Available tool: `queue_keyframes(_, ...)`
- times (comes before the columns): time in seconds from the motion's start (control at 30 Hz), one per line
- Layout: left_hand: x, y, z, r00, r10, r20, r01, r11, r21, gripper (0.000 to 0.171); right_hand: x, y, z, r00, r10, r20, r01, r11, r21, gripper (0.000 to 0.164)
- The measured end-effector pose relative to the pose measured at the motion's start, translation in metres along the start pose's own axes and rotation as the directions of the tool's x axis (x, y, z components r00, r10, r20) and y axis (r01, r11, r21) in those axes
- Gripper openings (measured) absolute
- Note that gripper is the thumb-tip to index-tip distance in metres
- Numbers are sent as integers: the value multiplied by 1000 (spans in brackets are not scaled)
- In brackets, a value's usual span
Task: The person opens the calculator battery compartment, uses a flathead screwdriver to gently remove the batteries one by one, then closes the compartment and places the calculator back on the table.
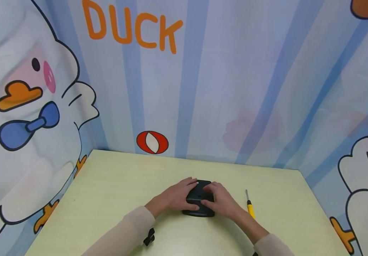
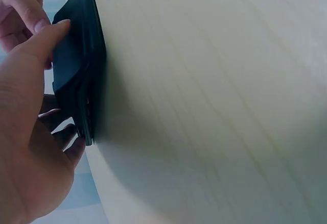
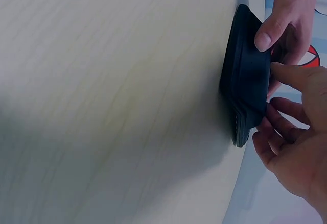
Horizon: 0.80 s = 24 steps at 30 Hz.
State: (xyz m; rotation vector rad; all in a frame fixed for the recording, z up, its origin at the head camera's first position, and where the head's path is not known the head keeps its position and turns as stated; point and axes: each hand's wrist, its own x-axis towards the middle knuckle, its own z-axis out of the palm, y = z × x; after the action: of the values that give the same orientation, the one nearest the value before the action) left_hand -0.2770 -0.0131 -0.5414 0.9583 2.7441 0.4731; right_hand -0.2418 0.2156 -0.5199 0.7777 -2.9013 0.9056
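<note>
A flat black plastic device with a raised, sloped top lies on the table, its exact kind unclear. My left hand grips its left side, the thumb on the top face and the fingers along the edge. On the opposite side my right hand holds it, thumb on top and fingers bent at the right edge. In the left wrist view, the device shows its layered side edge, and both thumbs are close together on it. The right wrist view shows the device from its near side; its underside is hidden.
A screwdriver with a yellow and black handle lies just right of my right forearm. The pale table ends at a curtain printed with ducks behind and at both sides.
</note>
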Motion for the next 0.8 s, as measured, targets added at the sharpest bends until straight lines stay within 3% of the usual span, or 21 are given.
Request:
queue_keyframes(0.2, 0, 2, 2, 1000, 7, 1, -7, 1000, 10, 93, 6, -3, 2, 996, -81, 33, 82, 995, -56, 30)
queue_keyframes(0.43, 2, 1, 3, 1000, 11, -8, -11, 999, 34, 91, 11, -5, 5, 993, -101, 63, 108, 987, -118, 24)
queue_keyframes(0.8, 3, 0, 7, 1000, -7, -15, 7, 1000, 19, 92, 15, -4, 7, 992, -107, 74, 116, 985, -124, 15)
